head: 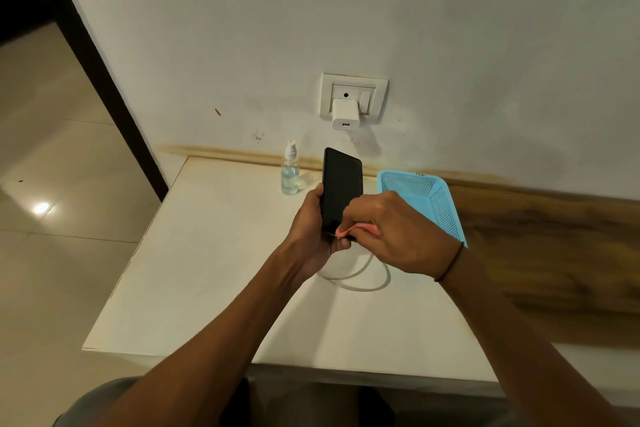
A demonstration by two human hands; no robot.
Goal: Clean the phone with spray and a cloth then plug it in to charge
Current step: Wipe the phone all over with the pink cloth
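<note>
White table [214, 288] against white wall [450, 28] (tiled floor [52, 149]).

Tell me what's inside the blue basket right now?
The visible part of the blue basket shows only bare mesh. The right hand covers its near left corner, so anything there is hidden.

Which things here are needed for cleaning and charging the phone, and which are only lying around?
Part of the job:
- phone, held in the left hand
- white cable, its end pinched by the right hand at the phone's bottom edge
- spray bottle, standing by the wall
- wall charger, its port empty

Just lying about:
- blue basket on the table
</note>
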